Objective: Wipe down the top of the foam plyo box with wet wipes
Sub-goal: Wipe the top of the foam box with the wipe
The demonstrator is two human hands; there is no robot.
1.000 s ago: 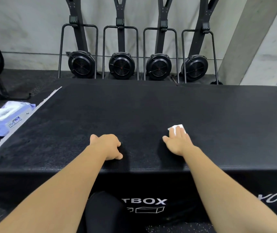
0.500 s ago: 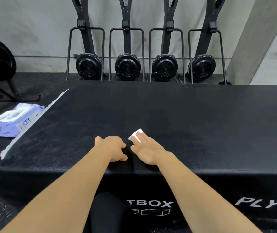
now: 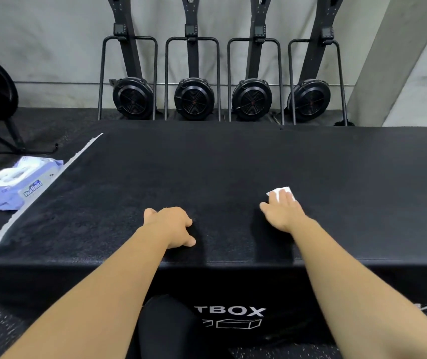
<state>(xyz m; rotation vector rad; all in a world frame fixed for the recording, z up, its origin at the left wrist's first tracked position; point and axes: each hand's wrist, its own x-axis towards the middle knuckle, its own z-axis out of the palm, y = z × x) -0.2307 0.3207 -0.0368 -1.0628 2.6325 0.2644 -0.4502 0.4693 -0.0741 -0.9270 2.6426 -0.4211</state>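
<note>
nearest the camera, a black-clad knee (image 3: 165, 327) stands against the front wall of the large black foam plyo box (image 3: 233, 161), which bears white lettering ending "tbox". both bare forearms reach over the near edge onto the top.

the left hand (image 3: 171, 225) rests on the top close to the near edge. its fingers are loosely bent with the tips on the foam, and it holds nothing; it appears to act as a brace.

the right hand (image 3: 282, 213) lies a little farther in and to the right. its fingers are straight and close together, pressing flat on a small white folded wet wipe (image 3: 281, 190), whose far edge shows beyond the fingertips. the wipe is on the box top, right of centre, in the near half.

judgement: the wiping stroke is in hand, and most of the top lies beyond and to either side. good practice would be even palm pressure, overlapping passes from edge to edge, and refolding once the wipe soils. on textured foam it may drag or bunch.

the pale purple soft pack of wipes (image 3: 13, 185) lies left of the box on a lower black surface. four black fan-wheel exercise machines (image 3: 194, 99) stand along the grey concrete wall (image 3: 51, 35) behind.
</note>
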